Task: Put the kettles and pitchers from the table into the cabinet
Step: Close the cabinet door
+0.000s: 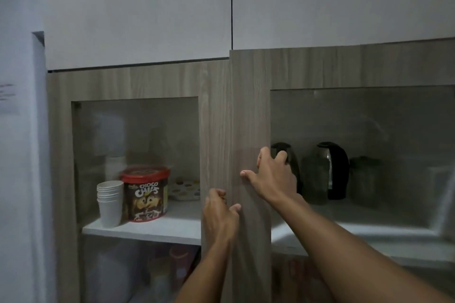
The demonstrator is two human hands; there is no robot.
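The wood-grain cabinet has two glass-paned doors. The right door (248, 110) stands slightly proud of the left door (214, 118). My left hand (219, 216) grips the right door's left edge, fingers curled behind it and thumb in front. My right hand (273, 174) lies flat on that door's frame, fingers spread. Behind the right glass stand two black and steel kettles, one (293, 167) partly hidden by my right hand, the other (334, 170) further right. Two dim glass pitchers (314, 177) (366, 177) stand beside them on the white shelf (357, 216).
Behind the left glass, a stack of white paper cups (110, 202), a red-lidded Choco Chips tub (145, 194) and a dotted tray (186, 188) sit on a shelf. White upper cabinet doors (138, 7) hang above. A white wall (17, 130) is at the left.
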